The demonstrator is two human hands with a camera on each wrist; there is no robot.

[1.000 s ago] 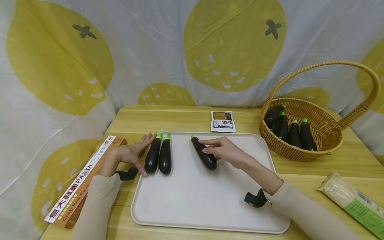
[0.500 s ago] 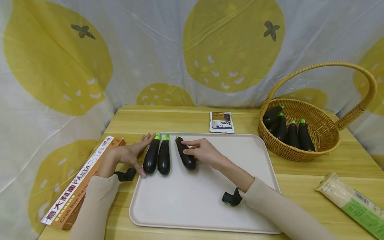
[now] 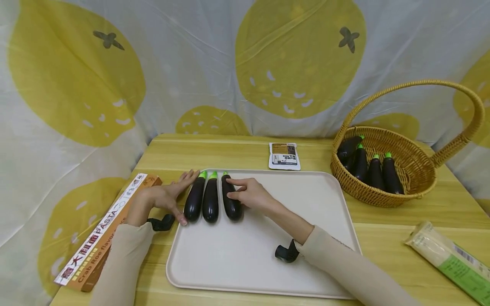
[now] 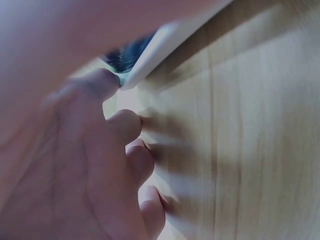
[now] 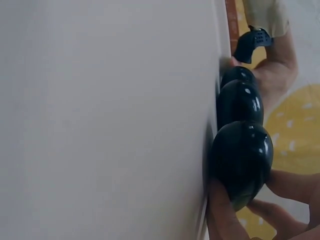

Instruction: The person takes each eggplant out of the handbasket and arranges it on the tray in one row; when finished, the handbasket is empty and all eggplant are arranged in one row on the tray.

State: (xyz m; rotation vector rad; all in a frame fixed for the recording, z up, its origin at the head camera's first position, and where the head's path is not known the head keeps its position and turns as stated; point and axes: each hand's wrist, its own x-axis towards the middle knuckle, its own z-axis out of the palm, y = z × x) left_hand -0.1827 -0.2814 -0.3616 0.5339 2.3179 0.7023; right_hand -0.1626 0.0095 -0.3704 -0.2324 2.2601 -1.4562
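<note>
Three dark eggplants with green stem ends lie side by side on the left part of a white tray (image 3: 229, 259). The rightmost eggplant (image 3: 232, 207) is held by my right hand (image 3: 250, 195), thumb and fingers around it, as the right wrist view shows too. A narrow gap parts it from the middle eggplant (image 3: 210, 199). My left hand (image 3: 166, 197) lies spread at the tray's left edge beside the left eggplant (image 3: 194, 199). Its thumb rests by that eggplant's lower end. In the left wrist view its fingertips touch the wooden table (image 4: 250, 125).
A wicker basket (image 3: 425, 187) at the right holds several eggplants (image 3: 375, 172). A small packet (image 3: 284, 156) lies behind the tray. A pasta box (image 3: 103, 233) is left, under the left forearm's side; a green and cream package (image 3: 451, 259) lies right.
My right hand has moved left across the tray with its eggplant, bringing it near the other two and straightening it nearly parallel. The left hand has stayed in place.
</note>
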